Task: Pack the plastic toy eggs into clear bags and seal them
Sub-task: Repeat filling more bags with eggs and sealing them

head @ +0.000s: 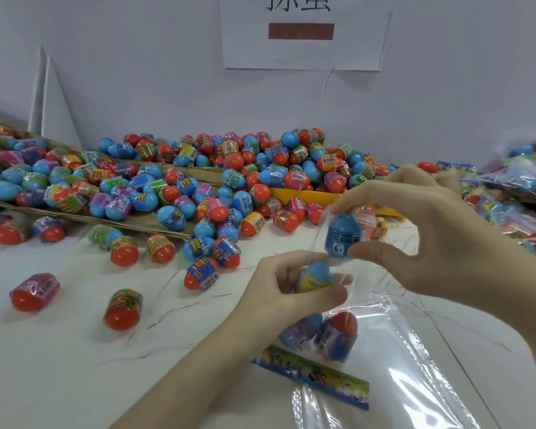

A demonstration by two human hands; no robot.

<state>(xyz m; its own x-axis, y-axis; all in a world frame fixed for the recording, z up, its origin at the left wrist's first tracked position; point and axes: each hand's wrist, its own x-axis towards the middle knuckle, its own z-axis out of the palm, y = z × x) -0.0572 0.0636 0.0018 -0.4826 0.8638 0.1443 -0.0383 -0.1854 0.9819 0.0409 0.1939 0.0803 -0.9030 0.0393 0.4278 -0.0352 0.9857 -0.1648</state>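
White table (59, 351), grey wall behind. Clear bag (384, 351) nearest, 2 eggs (338, 335) inside. Left hand (285, 292) gripped yellow-banded egg (317, 277) at bag mouth; right hand (430, 239) pinched blue egg (342, 236). Loose egg pile (229, 178) beyond. Risk: thin film slipping, eggs rolling out.

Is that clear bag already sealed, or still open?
Still open: the right hand pushes a blue egg into the bag's mouth, which the left hand holds.
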